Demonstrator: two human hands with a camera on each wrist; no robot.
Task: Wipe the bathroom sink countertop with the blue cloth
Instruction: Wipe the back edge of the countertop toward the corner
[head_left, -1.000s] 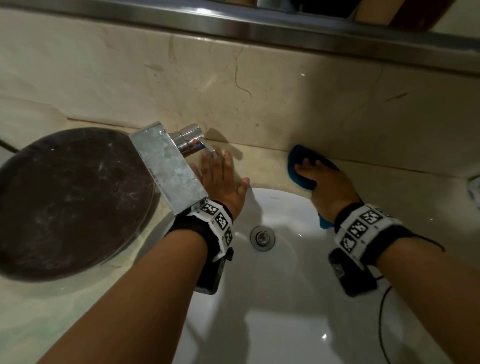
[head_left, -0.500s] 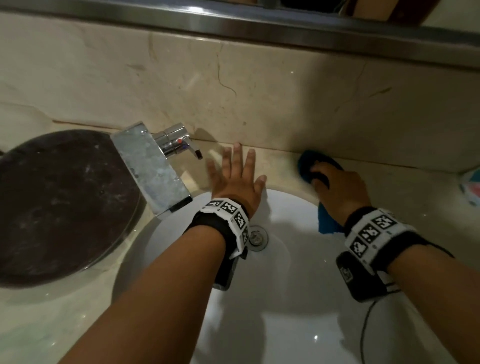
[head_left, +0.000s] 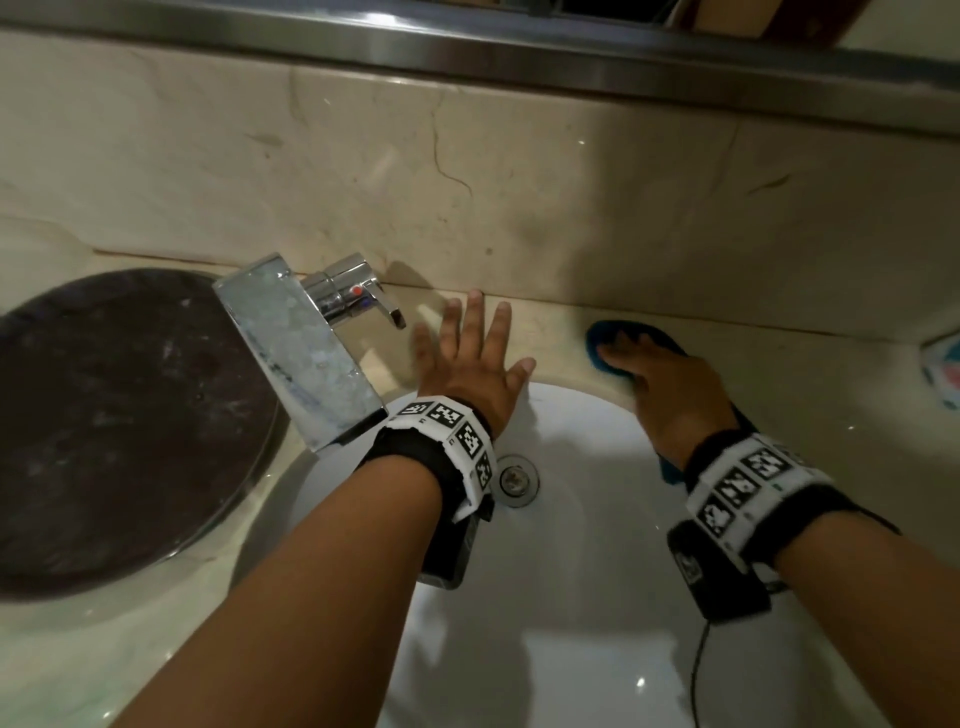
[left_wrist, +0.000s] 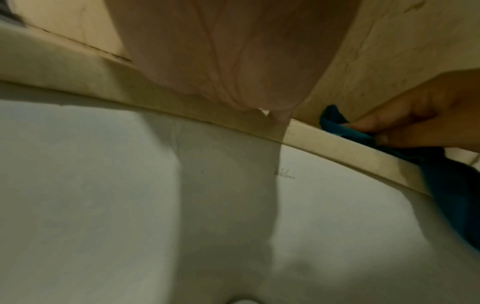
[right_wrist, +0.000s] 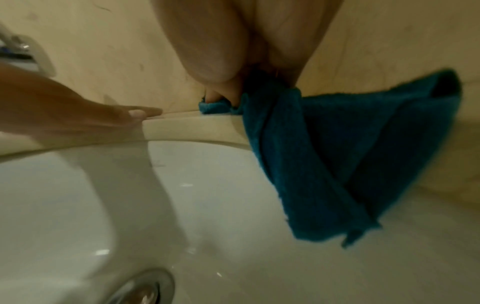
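The blue cloth (head_left: 602, 332) lies bunched on the beige countertop (head_left: 550, 332) behind the white sink (head_left: 597, 571), close to the backsplash. My right hand (head_left: 670, 384) is on top of it, fingers curved over the bunch and pressing it down. In the right wrist view the cloth (right_wrist: 337, 154) runs under my palm (right_wrist: 233, 51) and hangs over the rim into the basin. My left hand (head_left: 467, 358) rests flat on the counter with fingers spread, between the tap and the cloth, holding nothing. The left wrist view shows my left palm (left_wrist: 233, 61) above the rim and the cloth (left_wrist: 335, 121) to its right.
A chrome tap (head_left: 311, 353) stands left of my left hand, its spout over the basin. A dark round dish (head_left: 114, 415) fills the counter at the left. The drain (head_left: 514, 479) is in the basin. A pale packet (head_left: 943, 369) sits at the right edge. A marble backsplash (head_left: 519, 182) rises behind.
My left hand has slid right along the counter, away from the tap base. My right hand has stayed on the cloth, shifting it slightly along the back edge.
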